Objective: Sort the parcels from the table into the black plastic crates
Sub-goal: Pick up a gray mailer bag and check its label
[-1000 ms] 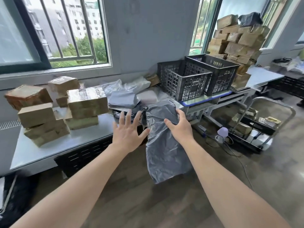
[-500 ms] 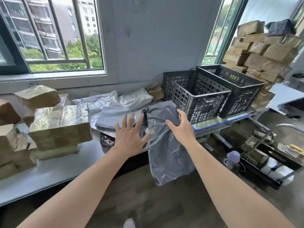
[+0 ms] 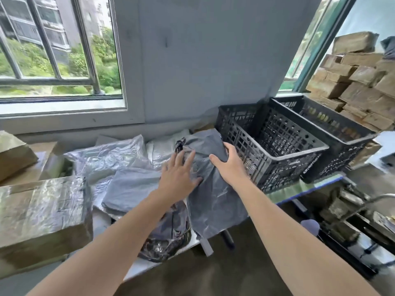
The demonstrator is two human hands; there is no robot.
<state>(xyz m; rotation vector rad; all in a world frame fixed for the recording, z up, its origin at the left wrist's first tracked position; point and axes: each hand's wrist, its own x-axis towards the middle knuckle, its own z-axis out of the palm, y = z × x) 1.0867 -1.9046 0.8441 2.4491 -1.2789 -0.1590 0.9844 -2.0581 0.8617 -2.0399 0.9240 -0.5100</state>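
Note:
A dark grey plastic mailer bag (image 3: 215, 199) hangs over the table's front edge, just left of the nearer black crate (image 3: 275, 146). My right hand (image 3: 229, 165) grips the bag's upper right edge, thumb curled over it. My left hand (image 3: 178, 178) lies with straight fingers on the bag's left side. A second black crate (image 3: 333, 133) stands behind the first, to the right. More grey and clear mailer bags (image 3: 128, 184) lie on the table to the left.
Taped cardboard boxes (image 3: 42, 212) sit on the table at the left. A tall stack of brown boxes (image 3: 361, 82) rises behind the crates at the right. A metal trolley (image 3: 350, 210) with items stands on the floor at the right.
The view has moved closer to the table and crates. My right hand has carried the grey bag up toward the nearer crate, and my left hand has come onto the bag.

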